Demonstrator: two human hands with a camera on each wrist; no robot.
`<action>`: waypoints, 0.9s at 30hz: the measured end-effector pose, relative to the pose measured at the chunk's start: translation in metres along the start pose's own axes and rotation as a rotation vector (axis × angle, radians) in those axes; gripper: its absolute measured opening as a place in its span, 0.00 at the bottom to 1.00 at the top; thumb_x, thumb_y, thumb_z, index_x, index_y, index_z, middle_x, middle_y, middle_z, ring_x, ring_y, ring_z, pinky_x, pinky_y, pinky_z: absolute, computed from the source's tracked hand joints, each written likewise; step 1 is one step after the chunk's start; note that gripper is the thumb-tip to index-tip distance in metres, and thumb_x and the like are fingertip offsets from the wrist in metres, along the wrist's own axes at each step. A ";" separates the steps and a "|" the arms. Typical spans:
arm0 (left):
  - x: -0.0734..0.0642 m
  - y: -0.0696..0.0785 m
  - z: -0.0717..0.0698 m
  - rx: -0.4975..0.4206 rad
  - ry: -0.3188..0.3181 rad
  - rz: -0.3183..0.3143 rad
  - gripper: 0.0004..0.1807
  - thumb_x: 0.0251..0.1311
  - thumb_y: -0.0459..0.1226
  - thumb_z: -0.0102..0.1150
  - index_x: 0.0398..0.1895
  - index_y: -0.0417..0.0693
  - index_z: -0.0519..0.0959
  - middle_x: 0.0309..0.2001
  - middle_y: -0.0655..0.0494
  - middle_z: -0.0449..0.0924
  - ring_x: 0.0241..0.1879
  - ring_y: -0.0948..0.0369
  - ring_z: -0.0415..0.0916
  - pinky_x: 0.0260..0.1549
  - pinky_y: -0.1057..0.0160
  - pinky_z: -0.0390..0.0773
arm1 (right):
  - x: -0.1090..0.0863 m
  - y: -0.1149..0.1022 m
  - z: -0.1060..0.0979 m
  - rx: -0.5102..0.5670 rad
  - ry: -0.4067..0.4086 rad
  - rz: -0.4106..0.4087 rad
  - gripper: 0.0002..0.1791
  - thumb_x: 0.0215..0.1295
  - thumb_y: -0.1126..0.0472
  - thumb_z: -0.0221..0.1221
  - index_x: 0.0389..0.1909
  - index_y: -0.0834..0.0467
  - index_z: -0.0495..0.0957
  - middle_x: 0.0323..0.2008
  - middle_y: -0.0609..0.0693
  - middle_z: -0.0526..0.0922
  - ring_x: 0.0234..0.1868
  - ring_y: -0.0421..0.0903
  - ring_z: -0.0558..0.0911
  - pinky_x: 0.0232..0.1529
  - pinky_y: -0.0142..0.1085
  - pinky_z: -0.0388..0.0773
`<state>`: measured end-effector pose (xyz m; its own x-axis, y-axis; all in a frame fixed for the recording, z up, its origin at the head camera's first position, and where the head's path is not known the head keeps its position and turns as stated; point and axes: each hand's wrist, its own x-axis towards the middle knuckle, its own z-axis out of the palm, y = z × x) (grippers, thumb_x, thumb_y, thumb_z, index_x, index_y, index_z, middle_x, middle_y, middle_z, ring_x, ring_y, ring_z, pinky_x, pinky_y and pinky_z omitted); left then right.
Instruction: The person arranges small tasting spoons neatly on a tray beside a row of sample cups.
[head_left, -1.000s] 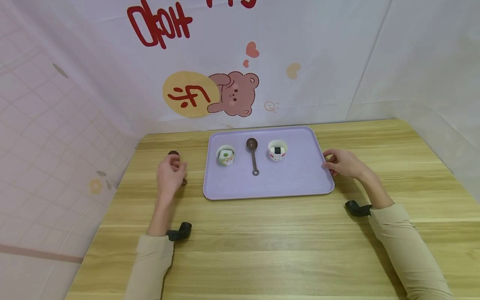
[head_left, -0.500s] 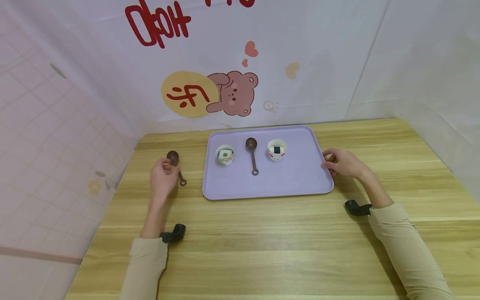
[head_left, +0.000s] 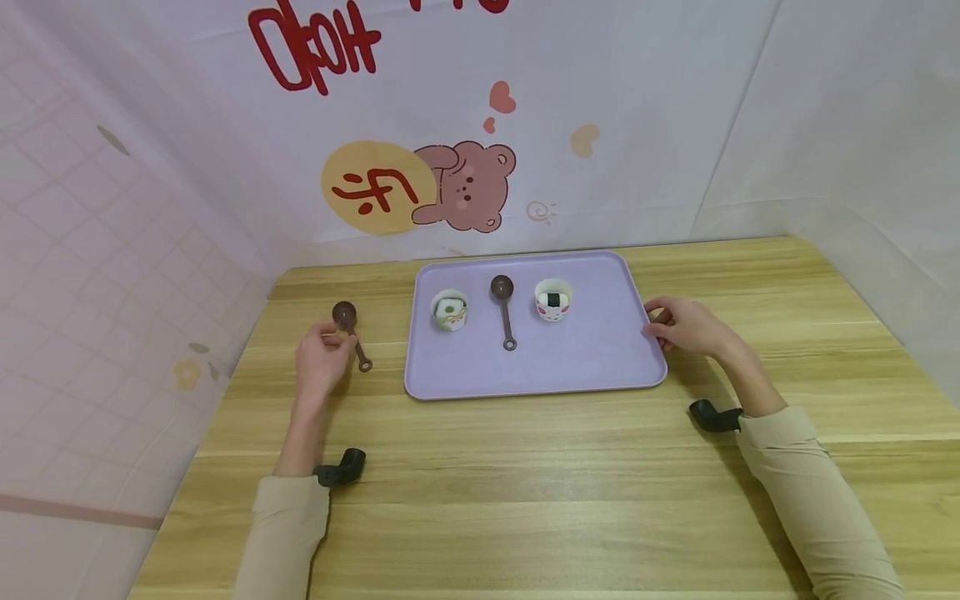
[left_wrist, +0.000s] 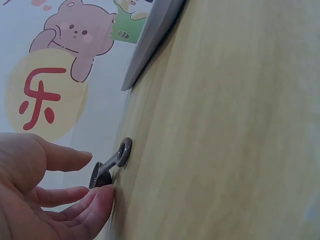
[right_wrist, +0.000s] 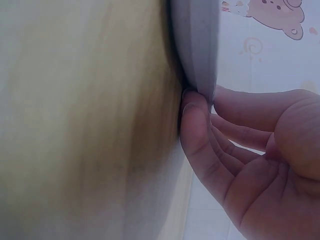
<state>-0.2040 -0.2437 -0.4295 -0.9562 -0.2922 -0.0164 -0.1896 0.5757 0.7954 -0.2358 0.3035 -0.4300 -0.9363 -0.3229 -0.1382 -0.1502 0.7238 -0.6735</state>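
A brown measuring spoon [head_left: 344, 314] lies on the table to the left of the lilac tray [head_left: 585, 358]. Just left of its handle is my left hand [head_left: 322, 354]; in the left wrist view a gap shows between thumb and fingers, with the spoon [left_wrist: 123, 152] beyond the fingertips. My right hand [head_left: 693, 325] pinches the tray's right edge, thumb above and fingers tucked under the rim [right_wrist: 197, 55]. On the tray are a second brown measuring spoon [head_left: 502, 287], a cup holding a white-and-green piece [head_left: 450, 310] and a cup with a rice-ball-like piece [head_left: 553, 300].
The tray stands toward the back of the wooden table [head_left: 525, 492], near a white cloth backdrop [head_left: 637, 100] printed with a bear. Another pale cloth [head_left: 97, 292] hangs along the left side. Black wrist mounts [head_left: 341, 468] sit on both forearms.
My left hand has drawn back to the left from over the left spoon, whose bowl and handle now show more fully. The right hand stays on the tray's edge.
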 end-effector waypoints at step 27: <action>0.011 -0.008 0.002 -0.014 -0.006 -0.005 0.22 0.67 0.33 0.61 0.59 0.26 0.74 0.46 0.35 0.81 0.25 0.65 0.80 0.23 0.76 0.77 | 0.001 -0.002 0.000 -0.001 0.002 0.010 0.21 0.71 0.69 0.59 0.58 0.76 0.69 0.32 0.59 0.83 0.27 0.47 0.82 0.28 0.36 0.82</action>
<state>-0.2132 -0.2497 -0.4375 -0.9566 -0.2903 -0.0239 -0.1911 0.5633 0.8039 -0.2363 0.3023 -0.4288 -0.9383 -0.3146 -0.1439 -0.1411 0.7279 -0.6710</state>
